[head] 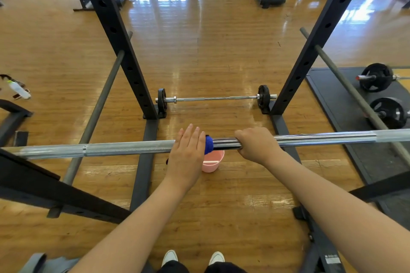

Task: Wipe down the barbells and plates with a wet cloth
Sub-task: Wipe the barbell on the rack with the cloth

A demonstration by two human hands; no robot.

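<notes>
A long silver barbell (124, 148) lies across the rack at waist height in front of me. My left hand (188, 150) rests on top of its middle with straight fingers, pressing a blue cloth (208, 144) against the bar; most of the cloth is hidden under the palm. My right hand (257, 144) grips the bar just right of the cloth, fingers curled round it. A second barbell (213, 98) with a small black plate (264, 96) at each end lies on the floor beyond. More black plates (376, 77) on bars sit on a mat at the right.
A pink bucket (212, 163) stands on the wooden floor below the bar. Black rack uprights (124, 55) rise left and right, with grey safety bars (97, 108) sloping down beside them. A plastic bottle (18, 89) lies at the far left. My shoes (193, 258) show at the bottom.
</notes>
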